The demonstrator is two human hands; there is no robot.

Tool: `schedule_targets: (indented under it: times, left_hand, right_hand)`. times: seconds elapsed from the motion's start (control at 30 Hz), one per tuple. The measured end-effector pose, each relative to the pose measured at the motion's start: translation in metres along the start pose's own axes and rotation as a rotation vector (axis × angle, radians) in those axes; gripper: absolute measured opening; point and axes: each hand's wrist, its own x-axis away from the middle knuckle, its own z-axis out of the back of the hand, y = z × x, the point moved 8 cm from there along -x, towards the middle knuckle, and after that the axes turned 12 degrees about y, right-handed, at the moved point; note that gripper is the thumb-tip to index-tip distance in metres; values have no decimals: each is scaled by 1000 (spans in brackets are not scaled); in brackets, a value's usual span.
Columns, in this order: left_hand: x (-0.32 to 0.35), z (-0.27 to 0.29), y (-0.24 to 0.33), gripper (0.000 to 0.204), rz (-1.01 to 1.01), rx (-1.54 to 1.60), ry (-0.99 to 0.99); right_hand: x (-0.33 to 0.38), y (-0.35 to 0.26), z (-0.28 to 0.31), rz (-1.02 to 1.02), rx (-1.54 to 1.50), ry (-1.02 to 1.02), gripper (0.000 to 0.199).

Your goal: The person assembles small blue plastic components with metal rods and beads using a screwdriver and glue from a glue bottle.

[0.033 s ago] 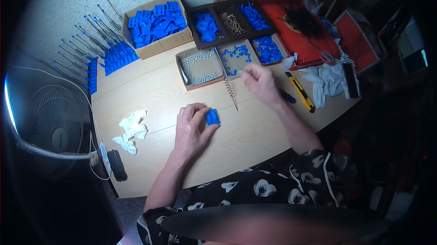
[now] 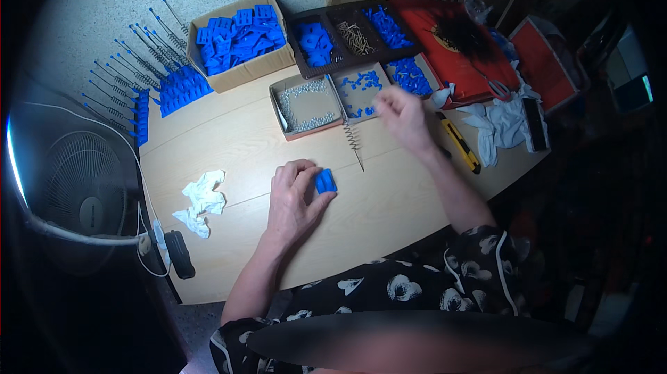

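My left hand [image 2: 293, 197] rests on the table, its thumb and fingers gripping the edge of a small flat blue plastic piece [image 2: 326, 181]. Farther right and forward, my right hand [image 2: 406, 120] hovers by the near right corner of a shallow box of small blue parts [image 2: 363, 81]. Its fingers are curled together; whatever is between them is too small or hidden. Between the hands lies a thin metal rod with a coiled spring [image 2: 353, 139], its far end against the boxes. A box of small shiny metal beads [image 2: 283, 126] stands just left of that.
Behind are a carton of blue plates [image 2: 243, 40], a dark divided tray [image 2: 333, 65] and another box of blue parts [image 2: 410, 77]. Finished-looking spring rods in blue bases [image 2: 182, 89] stand at left. White crumpled cloth [image 2: 205, 197], a yellow cutter [image 2: 461, 143] and scissors [image 2: 499, 88] lie around.
My right hand has shifted slightly to the right, away from the spring rod. My left hand keeps its hold on the blue piece.
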Motion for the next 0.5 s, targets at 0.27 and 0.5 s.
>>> schedule_targets:
  times: [0.27, 0.5]
  left_hand:
    - [7, 3, -28, 43, 302, 236, 21]
    - [14, 1, -62, 42, 679, 980, 130]
  right_hand:
    - [-173, -1, 35, 289, 673, 240, 14]
    - [-206, 31, -1, 288, 1053, 68, 18]
